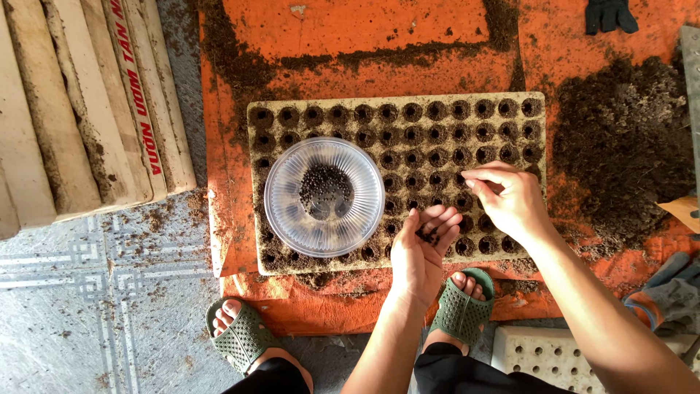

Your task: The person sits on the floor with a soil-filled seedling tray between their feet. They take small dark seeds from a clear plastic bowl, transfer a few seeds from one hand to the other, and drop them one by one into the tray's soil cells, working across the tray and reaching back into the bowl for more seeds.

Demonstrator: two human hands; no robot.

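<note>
You are wearing green perforated slippers (461, 312) at the frame's bottom, dark trousers (467, 373), and going bare-armed, no sleeves.

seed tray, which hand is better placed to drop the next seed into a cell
Right. The right hand is pinched above the seed tray cells, while the left hand is cupped palm-up holding seeds.

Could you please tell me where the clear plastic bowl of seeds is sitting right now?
The clear plastic bowl rests on the left half of the seedling tray, just left of the left hand.
</note>
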